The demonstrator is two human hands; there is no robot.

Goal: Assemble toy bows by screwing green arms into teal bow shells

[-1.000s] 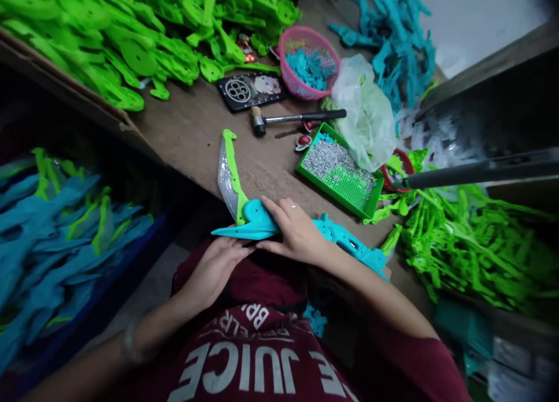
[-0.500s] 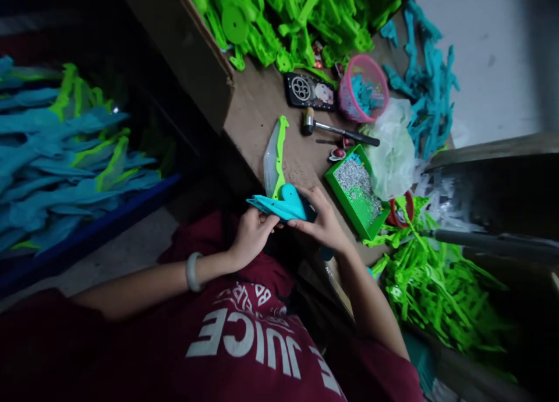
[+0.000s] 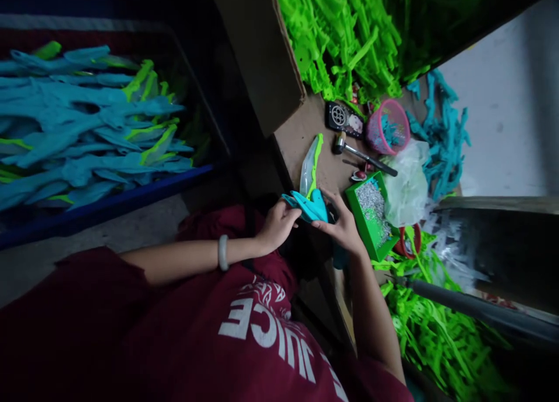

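Note:
A toy knife with a teal plastic handle (image 3: 315,206) is held between both my hands, over the near edge of the cardboard-topped surface. Its translucent blade (image 3: 308,170) has a lime-green spine and points away from me. My left hand (image 3: 279,224), with a pale bangle on the wrist, pinches the left end of the handle between thumb and fingers. On the right end, my right hand (image 3: 343,222) grips with thumb below and fingers above. Some of the fingertips are hidden behind the handle.
A hammer (image 3: 364,159), a phone-like black case (image 3: 343,120), a pink basket (image 3: 370,138) of teal bits and a green tray (image 3: 365,230) of small metal pieces lie beyond. Green parts (image 3: 336,35) fill a carton. A blue bin (image 3: 174,180) holds teal-and-green pieces at left.
The camera view has swung left, so the scene sits further right in the picture. The teal handle has turned slightly in my hands; both hands keep their hold.

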